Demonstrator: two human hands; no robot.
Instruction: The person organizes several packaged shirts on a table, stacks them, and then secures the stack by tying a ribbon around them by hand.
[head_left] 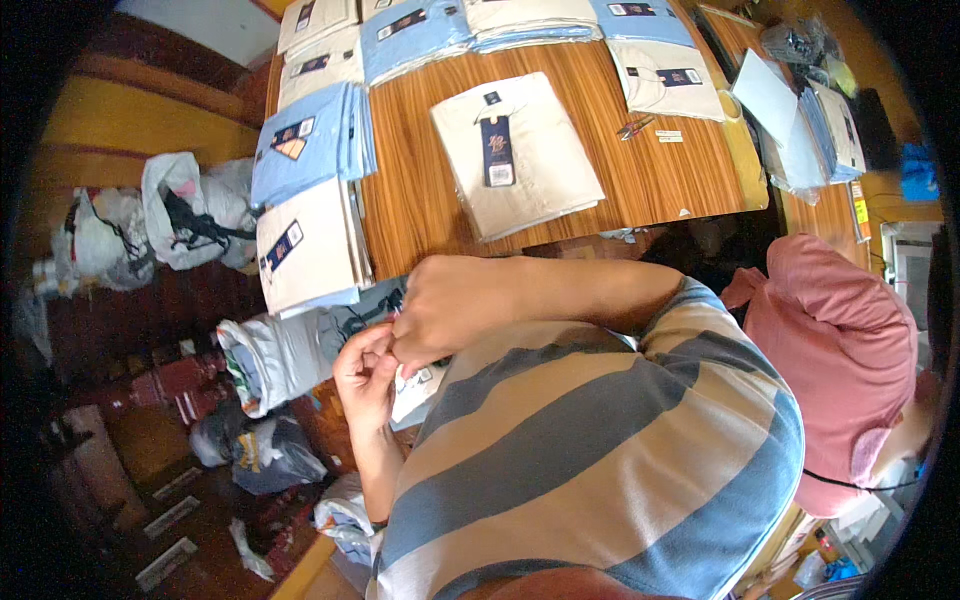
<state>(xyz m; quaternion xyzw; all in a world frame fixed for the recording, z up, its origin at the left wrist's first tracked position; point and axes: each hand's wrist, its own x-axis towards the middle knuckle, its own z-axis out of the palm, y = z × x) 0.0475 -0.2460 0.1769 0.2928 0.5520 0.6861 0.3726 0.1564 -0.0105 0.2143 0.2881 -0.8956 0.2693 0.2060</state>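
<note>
My left hand [364, 378] and my right hand [440, 308] meet in front of my body, just off the table's near edge. The fingers of both are pinched close together; whatever sits between them is hidden. Just below them shows part of a white printed piece [411, 396], whose kind I cannot make out. Beyond my hands, a folded cream shirt [545, 150] in a clear bag lies on the wooden table, with a dark hang tag [497, 152] on its front. Nearest to my hands on the tabletop is a stack of bagged cream shirts [318, 240].
Bagged blue shirts [310, 135] and cream shirts [668, 80] line the table's left and far sides. A small pair of snips [632, 128] lies at right. Stuffed plastic bags [195, 205] stand on the left. A person in a pink top [835, 350] is close on my right.
</note>
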